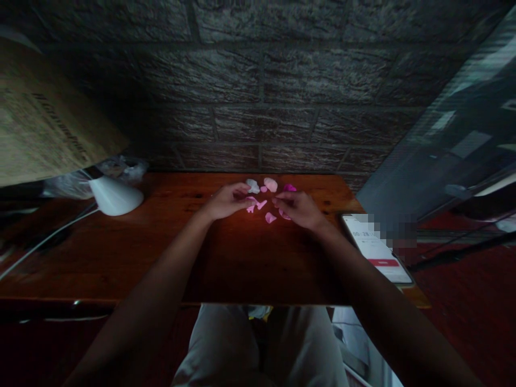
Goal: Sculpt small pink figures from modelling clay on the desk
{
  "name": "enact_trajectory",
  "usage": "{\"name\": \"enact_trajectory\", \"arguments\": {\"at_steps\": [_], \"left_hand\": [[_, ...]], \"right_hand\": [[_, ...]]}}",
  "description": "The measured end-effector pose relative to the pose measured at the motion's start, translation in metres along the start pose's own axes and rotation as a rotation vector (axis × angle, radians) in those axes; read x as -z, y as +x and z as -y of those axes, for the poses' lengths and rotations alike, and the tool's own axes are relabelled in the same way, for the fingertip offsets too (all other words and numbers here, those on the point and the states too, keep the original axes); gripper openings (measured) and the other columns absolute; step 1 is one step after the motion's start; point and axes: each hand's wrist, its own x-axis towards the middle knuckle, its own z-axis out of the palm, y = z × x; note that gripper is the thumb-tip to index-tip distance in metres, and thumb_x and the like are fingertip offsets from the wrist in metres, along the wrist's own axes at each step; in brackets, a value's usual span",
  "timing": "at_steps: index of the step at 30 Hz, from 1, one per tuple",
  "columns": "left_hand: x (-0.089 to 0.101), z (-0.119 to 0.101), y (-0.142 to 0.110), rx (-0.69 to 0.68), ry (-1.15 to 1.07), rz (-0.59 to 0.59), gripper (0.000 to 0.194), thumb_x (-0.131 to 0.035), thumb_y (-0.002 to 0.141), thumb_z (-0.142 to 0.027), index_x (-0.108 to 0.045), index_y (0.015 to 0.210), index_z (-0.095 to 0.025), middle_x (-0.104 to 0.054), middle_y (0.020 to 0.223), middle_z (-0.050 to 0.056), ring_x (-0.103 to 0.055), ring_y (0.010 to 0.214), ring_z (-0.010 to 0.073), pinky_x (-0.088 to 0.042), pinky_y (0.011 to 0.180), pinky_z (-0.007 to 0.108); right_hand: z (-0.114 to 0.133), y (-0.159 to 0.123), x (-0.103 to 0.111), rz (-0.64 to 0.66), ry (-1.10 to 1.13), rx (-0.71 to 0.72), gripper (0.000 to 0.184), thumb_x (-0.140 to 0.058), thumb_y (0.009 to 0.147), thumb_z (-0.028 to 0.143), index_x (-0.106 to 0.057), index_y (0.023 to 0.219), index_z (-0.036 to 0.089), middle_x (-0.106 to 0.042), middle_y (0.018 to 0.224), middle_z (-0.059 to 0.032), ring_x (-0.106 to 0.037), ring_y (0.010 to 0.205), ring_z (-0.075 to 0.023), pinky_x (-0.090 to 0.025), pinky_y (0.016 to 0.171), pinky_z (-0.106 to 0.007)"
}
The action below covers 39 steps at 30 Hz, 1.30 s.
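Note:
My left hand (230, 201) is over the wooden table, fingers curled and thumb on a ragged light pink piece (251, 204), soft like modelling clay. A small pink strip (262, 205) extends just right of it. My right hand (298, 208) faces it with thumb and fingertips pinched together; whatever lies between them is too small to make out. Close around the hands are a white lump (252, 186), a pale pink lump (270, 185), a small pink ball (263, 189), a magenta piece (289, 187) and a pink lump (270, 217). Another pink piece (284, 214) is partly hidden under my right hand.
A lamp with a white base (116, 196) and printed paper-like shade (52, 118) stands left, its cable (48, 242) trailing across the table (258, 269). Clear plastic (133, 167) lies behind it. A lit phone (374, 252) rests by the right edge. A brick-patterned wall (258, 86) backs the table.

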Motion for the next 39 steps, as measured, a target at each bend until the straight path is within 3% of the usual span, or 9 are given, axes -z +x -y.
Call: {"name": "enact_trajectory", "arguments": {"at_steps": [7, 12, 18, 22, 28, 39], "left_hand": [[-0.001, -0.005, 0.001, 0.043, -0.114, 0.022, 0.029, -0.073, 0.08, -0.028, -0.067, 0.106, -0.017, -0.078, 0.105, 0.01, -0.073, 0.095, 0.0184, -0.055, 0.088, 0.036], [0.004, -0.016, 0.0, 0.129, -0.21, -0.005, 0.029, -0.072, 0.084, -0.032, -0.071, 0.108, -0.016, -0.076, 0.111, 0.011, -0.072, 0.097, 0.0193, -0.055, 0.089, 0.036], [0.009, -0.028, -0.003, 0.314, -0.714, -0.066, 0.026, -0.078, 0.081, -0.034, -0.075, 0.102, -0.019, -0.076, 0.107, 0.009, -0.069, 0.097, 0.0188, -0.054, 0.087, 0.032], [0.003, -0.032, -0.002, 0.407, -0.874, -0.025, 0.028, -0.077, 0.083, -0.036, -0.075, 0.106, -0.02, -0.074, 0.107, 0.008, -0.066, 0.097, 0.0185, -0.051, 0.084, 0.029], [-0.004, -0.034, 0.0, 0.43, -0.92, 0.017, 0.038, -0.076, 0.084, -0.042, -0.072, 0.118, -0.026, -0.074, 0.108, 0.005, -0.063, 0.093, 0.0161, -0.047, 0.084, 0.027], [-0.009, -0.034, -0.001, 0.391, -0.934, 0.03, 0.036, -0.078, 0.082, -0.043, -0.074, 0.11, -0.022, -0.073, 0.109, 0.006, -0.063, 0.096, 0.0162, -0.047, 0.085, 0.028]], "right_hand": [[0.003, 0.0, 0.001, -0.008, -0.018, 0.0, 0.023, -0.059, 0.092, 0.037, -0.074, 0.091, 0.02, -0.065, 0.063, 0.0002, -0.057, 0.055, -0.0142, -0.044, 0.062, -0.03], [0.0, 0.001, 0.0, -0.017, 0.009, 0.0, 0.023, -0.06, 0.091, 0.037, -0.074, 0.089, 0.019, -0.064, 0.063, 0.0001, -0.058, 0.056, -0.0141, -0.044, 0.061, -0.029], [-0.001, 0.003, -0.003, 0.024, 0.244, -0.006, 0.031, -0.065, 0.088, 0.046, -0.072, 0.091, 0.017, -0.059, 0.059, 0.0026, -0.05, 0.046, -0.0095, -0.039, 0.049, -0.025], [0.007, -0.001, -0.006, 0.064, 0.368, 0.051, 0.031, -0.072, 0.085, 0.043, -0.072, 0.1, 0.016, -0.062, 0.062, 0.0026, -0.053, 0.05, -0.0092, -0.044, 0.052, -0.025], [0.01, -0.002, -0.013, 0.134, 0.541, 0.044, 0.033, -0.081, 0.077, 0.038, -0.071, 0.103, 0.02, -0.073, 0.085, -0.0015, -0.068, 0.063, -0.013, -0.059, 0.064, -0.031], [0.011, -0.003, -0.017, 0.098, 0.406, 0.161, 0.026, -0.076, 0.084, 0.039, -0.072, 0.098, 0.017, -0.07, 0.072, 0.0005, -0.063, 0.058, -0.0104, -0.054, 0.059, -0.026]]}}
